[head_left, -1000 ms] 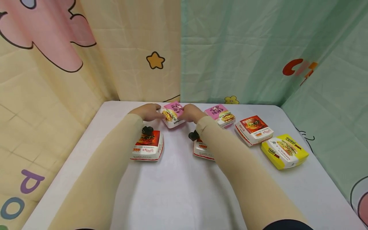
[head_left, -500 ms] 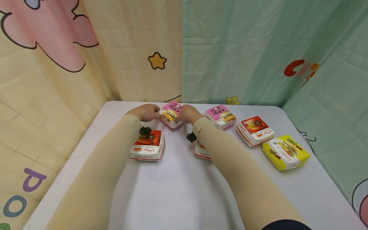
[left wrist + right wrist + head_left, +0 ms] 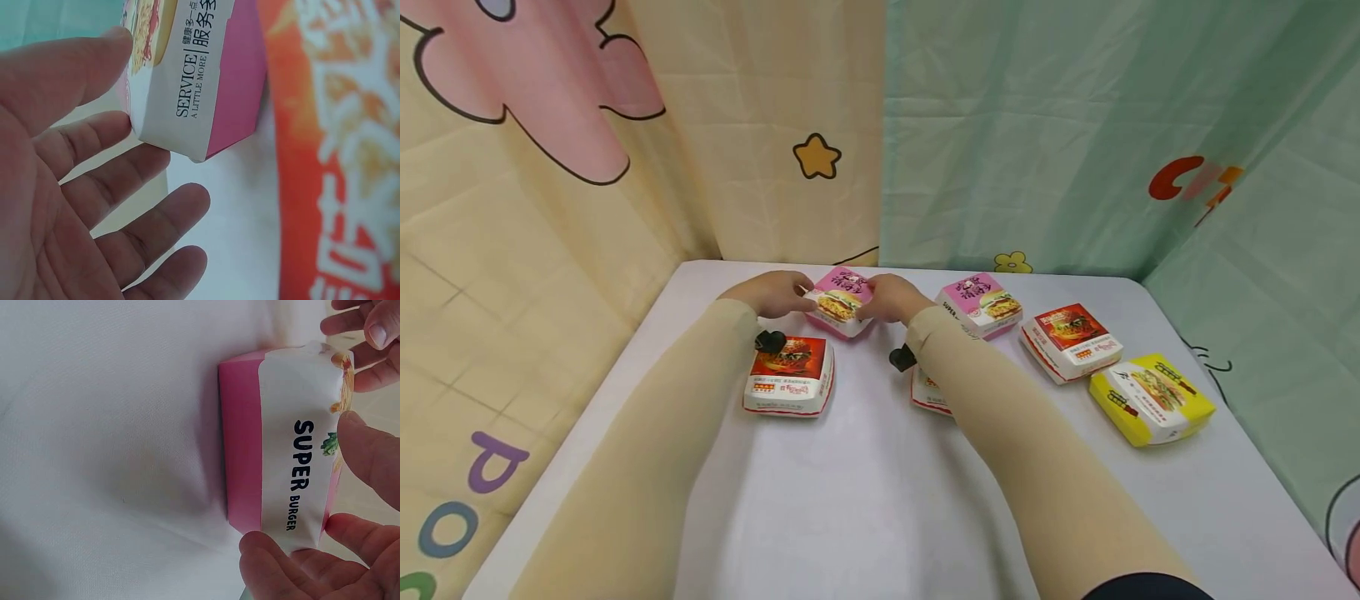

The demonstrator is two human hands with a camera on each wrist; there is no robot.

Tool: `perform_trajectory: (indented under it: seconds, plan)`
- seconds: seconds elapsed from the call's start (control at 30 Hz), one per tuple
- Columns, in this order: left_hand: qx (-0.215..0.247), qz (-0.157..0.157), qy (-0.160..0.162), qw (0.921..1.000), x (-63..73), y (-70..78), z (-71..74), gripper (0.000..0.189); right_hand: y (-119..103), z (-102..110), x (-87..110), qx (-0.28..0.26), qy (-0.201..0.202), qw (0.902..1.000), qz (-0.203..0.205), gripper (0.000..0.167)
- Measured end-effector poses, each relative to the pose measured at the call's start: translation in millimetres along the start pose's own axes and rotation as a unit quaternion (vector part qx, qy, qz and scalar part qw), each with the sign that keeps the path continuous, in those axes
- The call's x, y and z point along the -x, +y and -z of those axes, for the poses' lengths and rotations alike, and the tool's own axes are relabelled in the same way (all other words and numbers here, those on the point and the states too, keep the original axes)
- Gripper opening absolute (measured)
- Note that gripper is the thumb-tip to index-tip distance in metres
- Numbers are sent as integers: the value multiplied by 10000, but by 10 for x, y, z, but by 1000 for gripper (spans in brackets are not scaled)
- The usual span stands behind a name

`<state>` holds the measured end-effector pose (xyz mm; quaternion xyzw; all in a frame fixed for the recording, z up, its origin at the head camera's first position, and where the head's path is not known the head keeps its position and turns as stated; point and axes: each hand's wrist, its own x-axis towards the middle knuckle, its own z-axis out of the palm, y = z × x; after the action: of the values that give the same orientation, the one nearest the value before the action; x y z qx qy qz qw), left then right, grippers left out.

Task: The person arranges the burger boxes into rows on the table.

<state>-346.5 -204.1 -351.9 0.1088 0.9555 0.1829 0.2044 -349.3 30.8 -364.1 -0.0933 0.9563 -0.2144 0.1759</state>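
A pink and white burger box (image 3: pixel 840 298) sits near the table's back edge, between both hands. My left hand (image 3: pixel 772 293) is at its left side. In the left wrist view that hand's fingers (image 3: pixel 150 231) are spread and fairly straight, some tips touching or right beside the box's corner. My right hand (image 3: pixel 895 298) holds the opposite side, its thumb on the top edge and its fingers round the end, as the right wrist view shows. One side of the box (image 3: pixel 290 444) reads SUPER BURGER. A red and white burger box (image 3: pixel 792 379) lies just in front of my left hand.
Another red and white box (image 3: pixel 927 395) is partly hidden under my right forearm. To the right stand a second pink box (image 3: pixel 981 304), a red and white box (image 3: pixel 1070 342) and a yellow box (image 3: pixel 1152 398). Curtains (image 3: pixel 1000 142) enclose the white table (image 3: pixel 835 508) behind and at the sides.
The pink box between my hands has shifted left on the table and turned slightly, with both hands moving along. The other boxes keep their places; the head view has shifted a little.
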Motion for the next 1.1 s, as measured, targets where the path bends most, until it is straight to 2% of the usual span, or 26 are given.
perform_trajectory:
  seconds: [0.33,0.7,0.97,1.1]
  plan:
    - [288,-26,-107,9995,31,-109,-17,57,-36,-28,-20,-138,4,9998,118,81]
    - [-27,-187,-105,9998,36,-165,13,57,-72,-61,-54,-123,-90,9998,109,81]
    - [-72,-63,-182,9998,78,-154,41,57,-104,-101,-31,-196,21,9998,96,75]
    - [-52,-3,-219,9997,99,-185,49,57,-105,-109,-34,-382,-48,9993,26,73]
